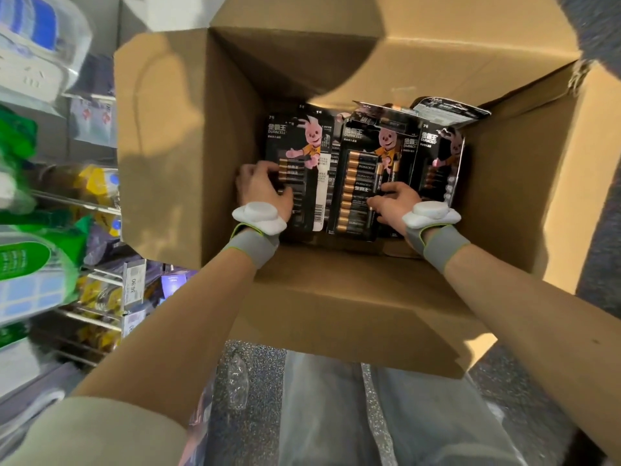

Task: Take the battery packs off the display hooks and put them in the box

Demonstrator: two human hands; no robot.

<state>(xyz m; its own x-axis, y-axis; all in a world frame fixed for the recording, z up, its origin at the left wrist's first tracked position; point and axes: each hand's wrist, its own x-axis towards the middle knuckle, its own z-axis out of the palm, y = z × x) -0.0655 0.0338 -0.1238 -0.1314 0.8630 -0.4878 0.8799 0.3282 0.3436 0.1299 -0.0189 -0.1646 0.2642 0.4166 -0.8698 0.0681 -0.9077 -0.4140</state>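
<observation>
One cardboard box (188, 136) stands open, its four flaps (336, 317) folded outward. On its floor three battery packs show their printed faces side by side: the left pack (302, 146) towards the left wall, the middle pack (361, 169) beside it, and the right pack (440, 156) tilted against the right wall. At least two further packs (450, 111) lean along the far wall behind them; their exact number cannot be told.

The left hand (262, 191) grips the left pack, fingers curled round its left edge and thumb on its face. The right hand (393, 201) rests on the middle pack with bent fingers; whether it pinches the pack cannot be told.

Two grey wristbands (250, 245) sit on the wrists. Shelves (84, 203) of goods run beyond the box's left side.
</observation>
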